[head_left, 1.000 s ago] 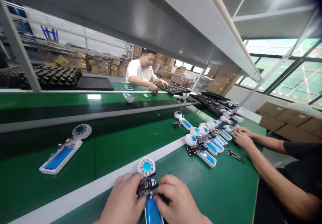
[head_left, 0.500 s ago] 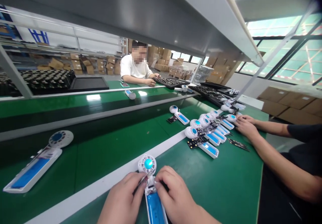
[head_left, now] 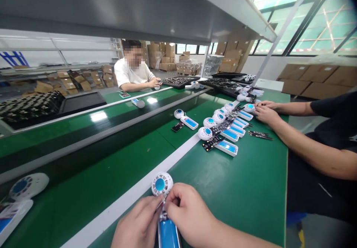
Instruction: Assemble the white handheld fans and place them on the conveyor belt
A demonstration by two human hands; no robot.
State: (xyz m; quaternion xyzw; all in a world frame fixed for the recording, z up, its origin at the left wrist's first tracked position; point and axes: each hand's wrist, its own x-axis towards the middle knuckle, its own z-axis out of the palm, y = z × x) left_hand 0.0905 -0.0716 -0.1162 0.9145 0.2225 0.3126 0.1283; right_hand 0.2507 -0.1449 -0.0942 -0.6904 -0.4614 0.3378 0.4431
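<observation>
1. The person's bare left hand (head_left: 136,222) and right hand (head_left: 189,212) meet at the neck of one white handheld fan (head_left: 162,184). The right hand is closed over the neck. The left hand's fingers curl in beside it, and I cannot tell whether they are gripping anything.
2. One thin metal sliver (head_left: 161,202) shows between the hands, too small to name.
3. The fan sits on a green workbench (head_left: 245,192), just beside a white stripe (head_left: 131,199). Its long axis points away from the person, with the round blue-centred head farthest. Its blue panel (head_left: 168,234) lies nearest the person and is cut off by the frame's bottom edge.
4. Farther off lies one separate fan (head_left: 179,113), with one dark circuit board (head_left: 177,126) beside it.
5. A tight row of about six fans (head_left: 205,133) overlaps, so the count is uncertain. A co-worker's two hands (head_left: 266,113) rest at its far end.
6. One more fan (head_left: 28,186) is cut off at the left edge.
</observation>
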